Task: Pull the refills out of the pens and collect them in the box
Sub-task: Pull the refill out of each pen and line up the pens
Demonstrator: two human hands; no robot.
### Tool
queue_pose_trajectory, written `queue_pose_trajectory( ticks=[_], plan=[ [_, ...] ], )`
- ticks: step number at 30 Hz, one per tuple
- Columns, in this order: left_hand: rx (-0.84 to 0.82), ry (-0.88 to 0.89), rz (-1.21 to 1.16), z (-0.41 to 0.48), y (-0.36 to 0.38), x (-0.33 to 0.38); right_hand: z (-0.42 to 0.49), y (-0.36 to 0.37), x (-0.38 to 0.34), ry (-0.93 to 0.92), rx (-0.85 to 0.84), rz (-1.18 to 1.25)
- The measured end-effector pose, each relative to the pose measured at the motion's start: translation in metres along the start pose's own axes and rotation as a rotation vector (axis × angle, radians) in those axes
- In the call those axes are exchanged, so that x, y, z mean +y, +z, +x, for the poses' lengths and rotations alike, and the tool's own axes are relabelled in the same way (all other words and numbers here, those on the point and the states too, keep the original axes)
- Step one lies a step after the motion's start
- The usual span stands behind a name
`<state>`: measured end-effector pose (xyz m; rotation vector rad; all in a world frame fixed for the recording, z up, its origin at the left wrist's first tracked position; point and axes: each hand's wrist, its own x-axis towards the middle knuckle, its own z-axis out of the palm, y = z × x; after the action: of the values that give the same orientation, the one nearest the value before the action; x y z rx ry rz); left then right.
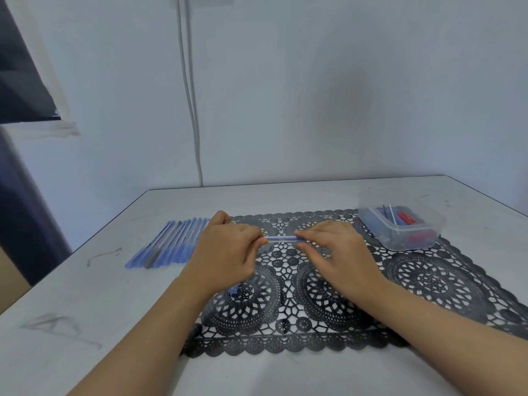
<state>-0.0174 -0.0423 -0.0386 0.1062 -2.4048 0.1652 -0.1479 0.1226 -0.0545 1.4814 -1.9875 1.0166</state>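
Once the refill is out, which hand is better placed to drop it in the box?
Right, probably. The right hand grips the pen on the side of the box; the left hand sits farther, by the spare pens.

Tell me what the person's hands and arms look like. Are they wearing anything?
The left hand and right hand are bare: no gloves, and no rings or watch that show. The left forearm and right forearm are bare too, with no sleeve in view.
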Motion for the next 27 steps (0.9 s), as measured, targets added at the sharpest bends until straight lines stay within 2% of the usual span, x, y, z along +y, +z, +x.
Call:
queue_pose_trajectory(
  ticks=[6, 19, 27],
  plan=[
    [0.008, 0.005, -0.018, 0.0014, -0.0019, 0.0016, 0.0005, -0.0032, -0.0019, -0.022, 0.043, 0.01],
    [0.014, 0.017, -0.026, 0.0005, -0.0016, -0.0001, 0.0015, -0.0014, -0.0012, 0.072, -0.063, 0.044],
    [0.015, 0.004, -0.061, 0.0002, -0.0005, -0.001, 0.004, -0.0003, -0.0001, 0.029, -0.123, 0.028]
  ],
)
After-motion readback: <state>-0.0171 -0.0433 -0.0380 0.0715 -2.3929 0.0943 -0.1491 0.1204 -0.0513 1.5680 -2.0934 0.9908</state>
